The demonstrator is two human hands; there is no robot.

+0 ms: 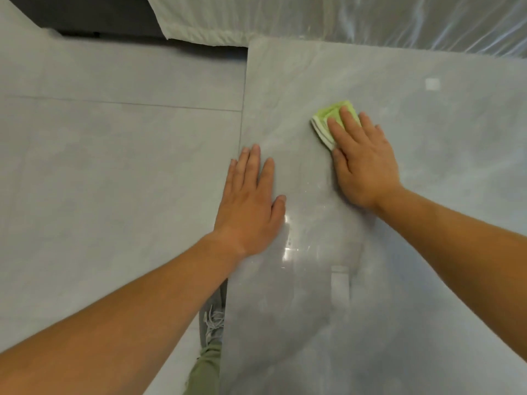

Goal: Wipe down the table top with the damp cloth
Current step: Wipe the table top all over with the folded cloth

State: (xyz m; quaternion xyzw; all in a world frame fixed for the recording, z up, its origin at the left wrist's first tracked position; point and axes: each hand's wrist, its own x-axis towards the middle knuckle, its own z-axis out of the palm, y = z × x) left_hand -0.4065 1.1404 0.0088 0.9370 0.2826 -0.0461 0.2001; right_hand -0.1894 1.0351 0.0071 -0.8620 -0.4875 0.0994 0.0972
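Observation:
The glossy grey table top (399,252) fills the right half of the view, its left edge running down the middle. A folded light-green cloth (328,121) lies on it toward the far left part. My right hand (362,161) presses flat on the cloth with straight fingers, covering its near half. Near the table's left edge my left hand (251,203) rests flat on the surface, fingers straight and holding nothing. A wet, shiny streak shows between and below the hands.
Grey floor tiles (114,166) lie left of the table. A grey laced shoe (212,323) and an olive trouser leg stand at the table's left edge. White fabric (205,24) and clear plastic sheeting (427,21) hang past the far edge.

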